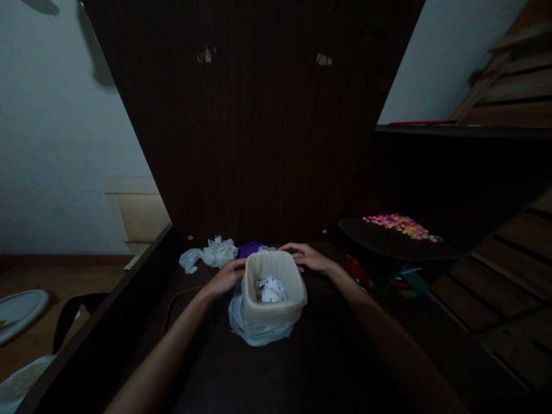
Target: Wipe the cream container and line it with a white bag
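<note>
So your square wastebasket [272, 312] sits upright on the dark desk [254, 379], plastic liner bag [262, 334] bunched around its outside, crumpled paper [271, 289] in the bottom; your left hand [226, 277] is at its left side, your right hand [311, 257] by the far right corner; can't tell if either hand's fingers actually grip it; crumpled whitish plastic [219, 251] lies behind, leftward.

Seemingly a home: dark wooden furniture [267, 144], pale wall [56, 155], brown floor [64, 273].
</note>
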Available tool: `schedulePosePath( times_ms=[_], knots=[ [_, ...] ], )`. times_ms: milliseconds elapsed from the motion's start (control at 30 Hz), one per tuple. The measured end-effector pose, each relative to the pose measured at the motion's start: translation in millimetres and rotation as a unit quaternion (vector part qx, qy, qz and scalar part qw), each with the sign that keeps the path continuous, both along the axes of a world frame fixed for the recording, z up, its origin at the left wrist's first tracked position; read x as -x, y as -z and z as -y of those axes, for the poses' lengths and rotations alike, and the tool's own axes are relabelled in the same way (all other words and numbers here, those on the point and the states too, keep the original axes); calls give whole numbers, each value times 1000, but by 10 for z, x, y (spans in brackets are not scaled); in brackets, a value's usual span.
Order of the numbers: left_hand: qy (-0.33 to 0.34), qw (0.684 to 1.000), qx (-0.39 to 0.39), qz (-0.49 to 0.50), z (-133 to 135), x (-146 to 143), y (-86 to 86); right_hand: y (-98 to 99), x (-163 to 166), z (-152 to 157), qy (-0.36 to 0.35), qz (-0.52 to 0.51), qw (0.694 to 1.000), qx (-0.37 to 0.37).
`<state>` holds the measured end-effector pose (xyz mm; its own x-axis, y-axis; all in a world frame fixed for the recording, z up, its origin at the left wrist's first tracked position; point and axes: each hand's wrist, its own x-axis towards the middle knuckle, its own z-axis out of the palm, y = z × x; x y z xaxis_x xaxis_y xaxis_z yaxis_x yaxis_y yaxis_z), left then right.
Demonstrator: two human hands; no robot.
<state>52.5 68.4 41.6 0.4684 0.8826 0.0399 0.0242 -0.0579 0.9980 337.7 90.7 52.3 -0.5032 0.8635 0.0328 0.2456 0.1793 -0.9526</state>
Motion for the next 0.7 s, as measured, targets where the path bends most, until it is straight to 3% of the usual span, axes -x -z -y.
schedulePosePath(
  times_ms=[167, 467, 700],
  knots=[
    [31, 997, -48, -52, 28, 102, -40, 92, -20, 165, -22, -11, 1000, 8],
    [-55, 981, -127, -135, 118, 360, -24, 37, -191, 266, 28, 20, 999, -26],
    [-95, 967, -165, -170, 249, 524, -344, -201, -355, 432, 89, 37, 992, -80]
  ],
)
